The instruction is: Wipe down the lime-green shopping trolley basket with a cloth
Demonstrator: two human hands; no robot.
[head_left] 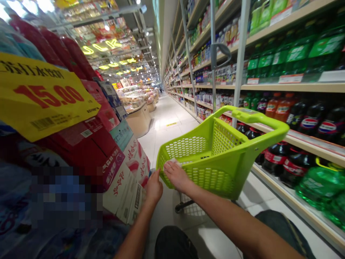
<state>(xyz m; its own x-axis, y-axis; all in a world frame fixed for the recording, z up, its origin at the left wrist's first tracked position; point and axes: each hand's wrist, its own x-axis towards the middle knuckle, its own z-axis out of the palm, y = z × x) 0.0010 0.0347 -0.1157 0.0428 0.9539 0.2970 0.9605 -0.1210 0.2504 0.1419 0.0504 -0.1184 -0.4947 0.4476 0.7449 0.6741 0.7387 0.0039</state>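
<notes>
A bright green shopping cart [215, 176] with perforated sides stands in the aisle, its handle toward the right. My right hand [175, 174] is at the upper rim of the cart's near left corner, its fingers over something pale and thin, perhaps a tissue or cloth. Just left of it, my left hand [155, 187] is closed beside the same corner, between the cart and the stacked cartons; whatever it holds, if anything, is too small to make out. The basket's floor shows a small dark marking.
Stacked drink cartons [121, 183] with a yellow price sign [45, 97] rise close on the left. Shelves [291, 87] of bottles line the right side. A tiled aisle [175, 111] runs ahead past display bins [138, 120]. My knees show at the bottom.
</notes>
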